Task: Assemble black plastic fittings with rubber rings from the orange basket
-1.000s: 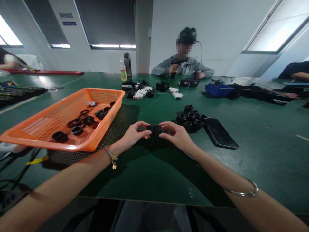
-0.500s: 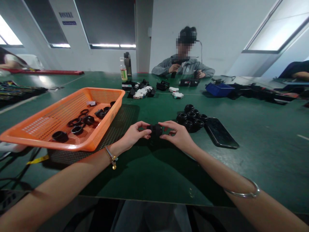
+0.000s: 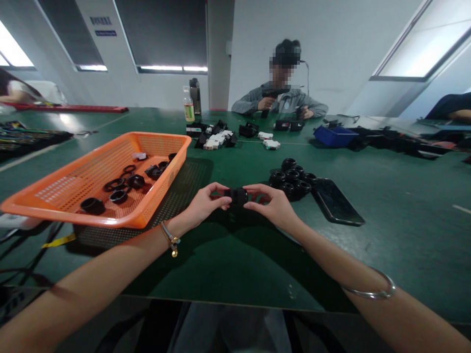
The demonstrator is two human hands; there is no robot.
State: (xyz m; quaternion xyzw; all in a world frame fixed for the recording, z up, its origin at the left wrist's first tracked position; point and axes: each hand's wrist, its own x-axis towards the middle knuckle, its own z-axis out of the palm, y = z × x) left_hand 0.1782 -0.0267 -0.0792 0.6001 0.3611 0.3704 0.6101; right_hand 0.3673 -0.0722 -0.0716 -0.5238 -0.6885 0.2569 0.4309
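Observation:
A small black cylindrical part point(image 3: 239, 196) is held above the green table between my two hands. My left hand point(image 3: 206, 203) pinches its left end between thumb and fingers. At its right end, my right hand point(image 3: 271, 203) grips it with thumb and fingertips. Just beyond my right hand lies a cluster of round black parts point(image 3: 292, 175), with a black phone point(image 3: 336, 202) beside it. On the left, an orange basket point(image 3: 138, 215) contains several black rings and round pieces.
Black and white parts point(image 3: 217, 137) lie farther back, near a bottle point(image 3: 189, 105) and a dark flask point(image 3: 195, 97). A blue bin point(image 3: 335, 136) sits at the back right. Across the green table point(image 3: 235, 274) sits a person point(image 3: 281, 98) in grey, holding a dark object.
The fingers of my right hand have shifted slightly around the black part. Otherwise the hands and objects are nearly where they were.

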